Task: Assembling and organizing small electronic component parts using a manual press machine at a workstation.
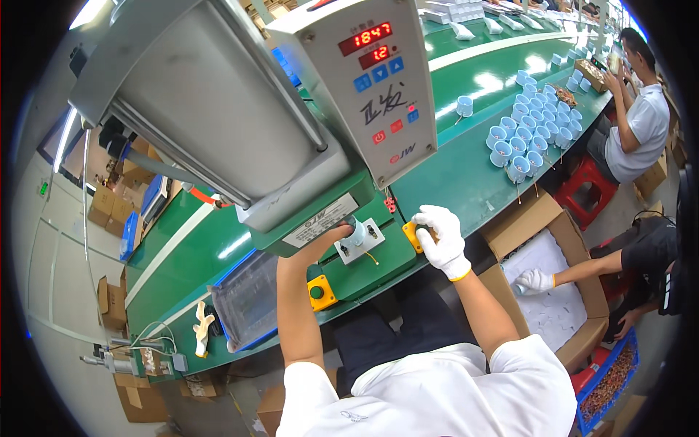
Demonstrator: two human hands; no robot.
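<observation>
A light-blue plastic cup (354, 234) sits on a small metal fixture plate (366, 246) beneath the head of a bench press (218, 109). My bare left hand (329, 239) reaches in from the left with its fingers closed against the cup; the press head hides part of them. A thin yellow wire (373, 258) pokes out at the plate's front. My right hand (440, 237), in a white glove, lies over a yellow button box (413, 237), fingers loosely extended and holding nothing. Another yellow box with a dark green button (317, 292) is beside my left forearm.
A control box (364, 87) with a red display rises above the fixture. Many light-blue cups (535, 124) stand at the right of the green bench. A blue-edged tray (251, 298) and a loose glove (202, 329) lie left. A co-worker's gloved hand (535, 281) reaches into a carton (502, 291).
</observation>
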